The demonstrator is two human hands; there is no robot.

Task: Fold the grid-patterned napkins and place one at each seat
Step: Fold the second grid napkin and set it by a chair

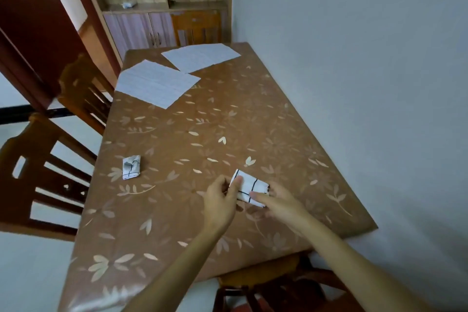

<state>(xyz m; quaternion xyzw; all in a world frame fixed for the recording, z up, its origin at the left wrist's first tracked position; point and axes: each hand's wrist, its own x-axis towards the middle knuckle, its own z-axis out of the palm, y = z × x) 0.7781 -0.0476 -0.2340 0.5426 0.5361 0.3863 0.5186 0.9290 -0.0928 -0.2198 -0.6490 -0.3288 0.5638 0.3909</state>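
You see a white napkin (253, 186) with black grid lines. The table (177, 139) is brown with pale leaves and flowers. The chair (35, 144) is dark brown.

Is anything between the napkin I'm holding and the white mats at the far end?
Nothing visible does. Bare tablecloth runs from the held napkin to the nearer mat and the farther mat. The other folded napkin lies off left.
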